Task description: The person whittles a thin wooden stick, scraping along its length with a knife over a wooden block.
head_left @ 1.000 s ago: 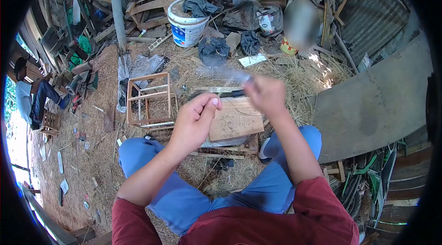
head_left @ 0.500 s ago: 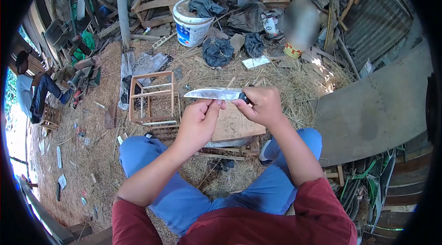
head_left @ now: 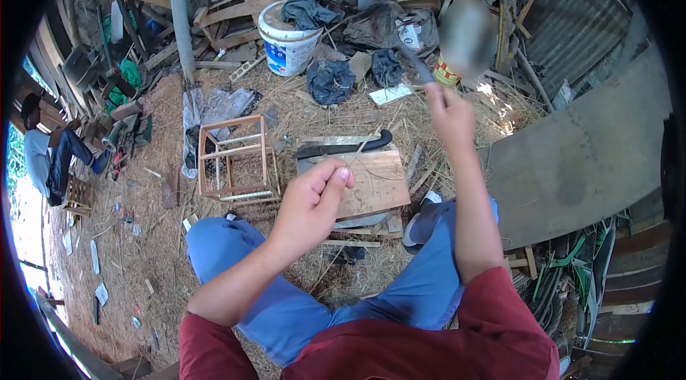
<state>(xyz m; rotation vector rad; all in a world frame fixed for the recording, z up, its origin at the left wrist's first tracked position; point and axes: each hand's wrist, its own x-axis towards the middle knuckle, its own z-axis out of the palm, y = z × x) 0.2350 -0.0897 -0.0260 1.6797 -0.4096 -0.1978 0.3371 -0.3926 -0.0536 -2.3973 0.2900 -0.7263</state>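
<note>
Between the fingertips of my left hand (head_left: 313, 198) is a thin wooden stick (head_left: 359, 150), its end pointing up and away from me. My right hand (head_left: 453, 121) is raised to the right, closed around a knife (head_left: 415, 64) whose blade is smeared by motion and points up and left. The knife is apart from the stick. Below and beyond my left hand lies a wooden board (head_left: 379, 183). A long dark-bladed tool with a black hooked handle (head_left: 384, 139) rests across the board's far edge.
A small wooden frame (head_left: 234, 155) stands left of the board. Farther back are a white bucket (head_left: 289, 41), black plastic bags (head_left: 331, 82) and a yellow-red tin (head_left: 446, 73). A large sheet (head_left: 572, 173) is on the right. A person (head_left: 44, 155) sits far left.
My right hand has swung up and right with the knife, away from my left hand. The stick and the dark-bladed tool on the board now show more fully. My left hand moved little.
</note>
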